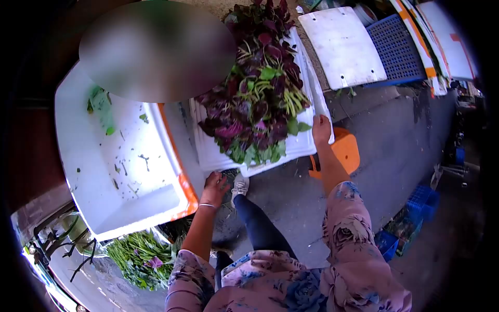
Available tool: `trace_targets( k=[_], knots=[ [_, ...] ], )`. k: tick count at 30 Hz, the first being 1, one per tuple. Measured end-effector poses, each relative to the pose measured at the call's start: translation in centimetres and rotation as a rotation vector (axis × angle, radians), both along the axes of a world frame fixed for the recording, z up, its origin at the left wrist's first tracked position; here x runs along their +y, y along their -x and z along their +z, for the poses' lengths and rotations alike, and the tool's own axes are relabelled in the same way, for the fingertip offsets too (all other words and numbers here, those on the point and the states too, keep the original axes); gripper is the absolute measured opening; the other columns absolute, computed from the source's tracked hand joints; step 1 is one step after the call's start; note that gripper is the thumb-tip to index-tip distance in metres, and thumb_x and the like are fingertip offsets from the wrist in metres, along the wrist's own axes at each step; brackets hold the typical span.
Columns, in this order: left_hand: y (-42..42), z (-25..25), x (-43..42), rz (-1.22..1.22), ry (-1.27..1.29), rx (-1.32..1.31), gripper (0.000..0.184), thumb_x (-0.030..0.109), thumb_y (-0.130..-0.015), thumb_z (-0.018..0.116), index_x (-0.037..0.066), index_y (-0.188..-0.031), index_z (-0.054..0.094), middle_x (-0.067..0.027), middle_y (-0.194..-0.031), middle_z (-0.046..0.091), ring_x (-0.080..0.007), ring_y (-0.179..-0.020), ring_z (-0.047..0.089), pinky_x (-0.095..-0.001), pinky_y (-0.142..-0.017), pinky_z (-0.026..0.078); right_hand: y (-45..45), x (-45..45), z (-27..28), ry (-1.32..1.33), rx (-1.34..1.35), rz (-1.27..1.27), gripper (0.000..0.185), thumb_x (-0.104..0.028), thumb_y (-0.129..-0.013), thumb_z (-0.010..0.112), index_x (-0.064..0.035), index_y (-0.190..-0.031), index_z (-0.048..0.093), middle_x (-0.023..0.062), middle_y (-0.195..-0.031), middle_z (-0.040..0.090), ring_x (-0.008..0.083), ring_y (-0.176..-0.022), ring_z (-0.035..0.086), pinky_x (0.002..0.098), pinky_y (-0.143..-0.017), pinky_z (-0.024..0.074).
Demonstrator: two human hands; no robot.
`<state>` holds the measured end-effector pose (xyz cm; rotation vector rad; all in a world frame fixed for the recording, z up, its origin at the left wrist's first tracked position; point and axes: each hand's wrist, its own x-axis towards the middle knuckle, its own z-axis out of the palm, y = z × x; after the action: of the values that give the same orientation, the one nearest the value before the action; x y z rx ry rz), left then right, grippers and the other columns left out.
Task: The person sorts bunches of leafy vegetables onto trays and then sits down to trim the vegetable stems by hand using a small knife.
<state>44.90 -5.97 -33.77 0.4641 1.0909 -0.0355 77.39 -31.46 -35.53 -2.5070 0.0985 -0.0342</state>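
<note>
A white, ribbed board (204, 152) carries a heap of purple-and-green leafy vegetables (260, 101), stems and leaves mixed. My right hand (321, 128) is closed around the board's right edge. Just below the board's near left corner is my left hand (215, 188), its fingers partly spread with nothing visible in them. Whether its fingertips touch the corner I cannot tell. To the left of that hand stands a large white foam box (156, 203) with orange tape along its rim. Leaf scraps (101, 106) lie inside the box.
An orange plastic stool (347, 151) stands beside my right forearm. A white lid (343, 47) and a blue crate (396, 49) are at the upper right. Bundled greens (140, 260) sit at the lower left, blue baskets (421, 202) at the right. A blurred patch covers the upper left.
</note>
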Motion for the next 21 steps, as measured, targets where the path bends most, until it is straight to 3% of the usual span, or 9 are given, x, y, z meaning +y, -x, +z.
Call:
trace_targets(
  k=[1, 3, 7, 9, 11, 13, 15, 18, 21],
  knots=[
    [-1.1, -1.1, -0.3, 0.01, -0.006, 0.009, 0.044, 0.024, -0.08, 0.056, 0.009, -0.118, 0.039, -0.0086, -0.116, 0.046, -0.0252, -0.104, 0.047, -0.0393, -0.084, 0.04, -2.8, 0.3, -0.9, -0.006, 0.009, 0.01, 0.046, -0.034, -0.077, 0.052, 0.0054, -0.102, 0.053, 0.0202, -0.097, 0.056, 0.0324, -0.089, 0.054, 0.0355, -0.083, 0.0397],
    [-2.1, -3.0, -1.0, 0.274, 0.093, -0.055, 0.037, 0.023, -0.08, 0.057, 0.011, -0.112, 0.044, -0.0049, -0.112, 0.049, -0.0238, -0.103, 0.047, -0.0398, -0.084, 0.041, -7.5, 1.0, -2.4, -0.225, 0.339, -0.058, 0.055, -0.043, -0.074, 0.055, 0.0046, -0.101, 0.055, 0.0199, -0.098, 0.058, 0.0292, -0.093, 0.054, 0.033, -0.084, 0.0393],
    [-6.0, -1.8, -0.2, 0.543, 0.137, -0.048, 0.023, 0.014, -0.079, 0.057, 0.012, -0.102, 0.05, -0.0014, -0.093, 0.055, -0.02, -0.092, 0.052, -0.0393, -0.079, 0.045, -12.4, 2.9, -4.1, -0.513, 0.585, -0.098, 0.065, -0.051, -0.071, 0.058, 0.0046, -0.105, 0.054, 0.0165, -0.099, 0.058, 0.0238, -0.09, 0.054, 0.0318, -0.08, 0.0391],
    [-6.5, -1.3, 0.4, 0.582, 0.141, 0.01, 0.023, 0.009, -0.078, 0.058, 0.012, -0.1, 0.051, -0.0025, -0.089, 0.056, -0.0209, -0.087, 0.054, -0.0395, -0.075, 0.046, -13.9, 3.9, -5.2, -0.582, 0.656, -0.055, 0.067, -0.05, -0.07, 0.061, 0.0061, -0.106, 0.053, 0.0147, -0.099, 0.057, 0.0213, -0.088, 0.054, 0.0307, -0.077, 0.0411],
    [-5.9, -1.6, 0.7, 0.438, 0.136, 0.037, 0.022, 0.008, -0.078, 0.058, 0.011, -0.099, 0.051, -0.0041, -0.089, 0.056, -0.0213, -0.084, 0.054, -0.04, -0.072, 0.047, -13.9, 5.7, -2.9, -0.685, 0.785, -0.013, 0.063, -0.047, -0.071, 0.061, 0.0057, -0.104, 0.052, 0.0137, -0.093, 0.057, 0.0209, -0.081, 0.055, 0.0315, -0.071, 0.044],
    [-5.1, -1.7, 0.2, 0.511, 0.165, -0.015, 0.024, 0.004, -0.076, 0.057, 0.01, -0.098, 0.05, -0.0049, -0.088, 0.055, -0.0212, -0.081, 0.055, -0.04, -0.068, 0.047, -13.7, 6.4, -2.4, -0.584, 0.694, -0.01, 0.047, -0.038, -0.076, 0.058, 0.0035, -0.1, 0.054, 0.0105, -0.088, 0.059, 0.0197, -0.074, 0.059, 0.032, -0.066, 0.0471],
    [-4.5, -1.2, -0.5, 0.391, 0.152, -0.125, 0.025, 0.0, -0.074, 0.055, 0.004, -0.097, 0.049, -0.0092, -0.093, 0.055, -0.0234, -0.089, 0.053, -0.0384, -0.078, 0.045, -12.8, 6.1, -2.1, -0.624, 0.613, -0.103, 0.05, -0.033, -0.073, 0.065, 0.0061, -0.102, 0.052, 0.0108, -0.083, 0.057, 0.0178, -0.068, 0.055, 0.0281, -0.061, 0.045],
    [-5.4, 2.7, -1.3, 0.431, 0.101, -0.107, 0.032, -0.005, -0.07, 0.053, 0.002, -0.101, 0.048, -0.009, -0.094, 0.054, -0.0253, -0.091, 0.052, -0.0396, -0.083, 0.042, -12.1, 3.9, -2.4, -0.492, 0.413, 0.11, 0.05, -0.037, -0.072, 0.065, 0.0067, -0.094, 0.056, 0.0095, -0.078, 0.058, 0.0156, -0.066, 0.053, 0.0284, -0.06, 0.0434],
    [-3.6, 3.0, -1.9, 0.408, 0.083, -0.132, 0.04, -0.007, -0.069, 0.053, 0.002, -0.107, 0.047, -0.0085, -0.097, 0.055, -0.0254, -0.095, 0.052, -0.0406, -0.088, 0.039, -10.8, 0.4, -2.0, -0.227, 0.363, 0.098, 0.05, -0.041, -0.074, 0.06, 0.007, -0.088, 0.058, 0.0084, -0.074, 0.057, 0.0156, -0.063, 0.052, 0.0294, -0.057, 0.0418]
  ],
)
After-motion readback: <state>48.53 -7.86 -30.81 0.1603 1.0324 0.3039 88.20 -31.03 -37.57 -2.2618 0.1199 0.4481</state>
